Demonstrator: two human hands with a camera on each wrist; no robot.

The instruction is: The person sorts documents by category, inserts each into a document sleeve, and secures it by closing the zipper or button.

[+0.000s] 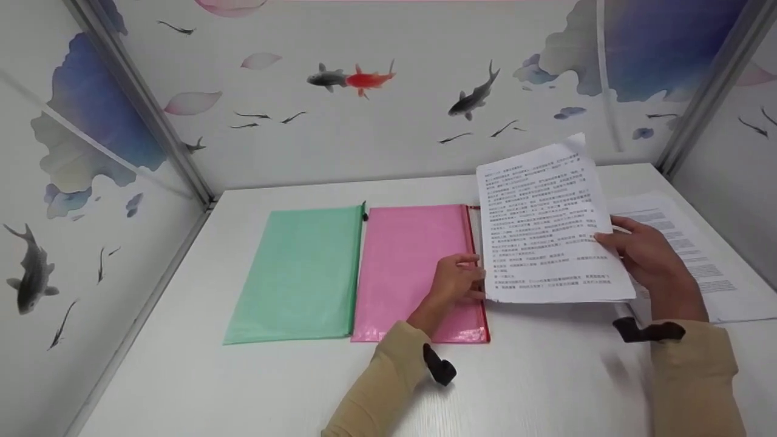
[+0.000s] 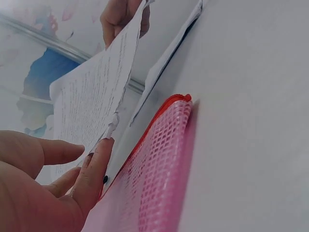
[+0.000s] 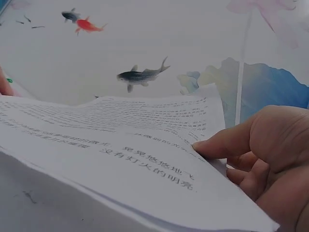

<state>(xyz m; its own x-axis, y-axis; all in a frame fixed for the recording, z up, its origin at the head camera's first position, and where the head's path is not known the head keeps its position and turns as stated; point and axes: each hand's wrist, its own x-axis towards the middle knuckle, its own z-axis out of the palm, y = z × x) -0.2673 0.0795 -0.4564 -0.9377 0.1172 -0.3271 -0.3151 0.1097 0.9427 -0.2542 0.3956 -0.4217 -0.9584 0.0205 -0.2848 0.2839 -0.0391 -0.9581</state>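
Several printed sheets (image 1: pixel 540 230), right fingers (image 1: pixel 627 224) gripping, left fingers (image 1: pixel 466 272) at opposite edge

Head view bright; glare on pink folder (image 1: pixel 400 273); soft shadow on table (image 1: pixel 534 388); wrist views dimmer, hazier.

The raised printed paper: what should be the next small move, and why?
Probably the left hand should pinch the left edge of the printed paper. The right hand pinches its right edge, while the left thumb and fingers stand apart at the other edge, so a second grip might steady it.
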